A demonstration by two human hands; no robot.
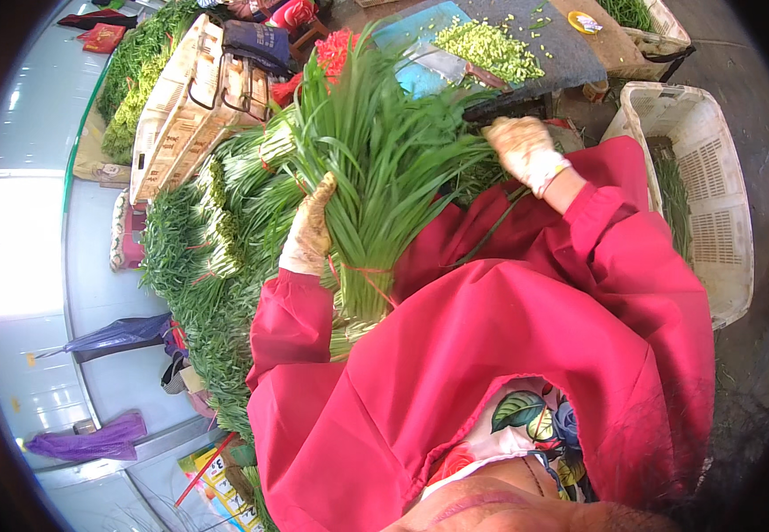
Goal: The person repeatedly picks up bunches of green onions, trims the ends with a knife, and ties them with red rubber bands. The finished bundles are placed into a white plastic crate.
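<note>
A large bunch of garlic chives (pixel 364 233) stands upright at my lap, its pale stems tied with a thin red band (pixel 368 270). My left hand (pixel 309 229), in a soiled light glove, grips the leaves' left side above the band. The leaves fan out toward the upper right. At their tips is my right hand (pixel 524 149), gloved, blurred and curled closed; long leaf ends run into its fingers. Beyond the bunch, a cleaver (pixel 439 61) lies on a blue cutting board (pixel 418 26) beside chopped pale green stem pieces (pixel 491 50).
Tied green bunches (pixel 225 219) are heaped along my left. Behind them stand stacked plastic crates (pixel 178 113) with a dark cloth (pixel 258 41) on top. To my right is a white plastic crate (pixel 717 193) with some greens inside. Red ties (pixel 334 53) lie beyond the bunch.
</note>
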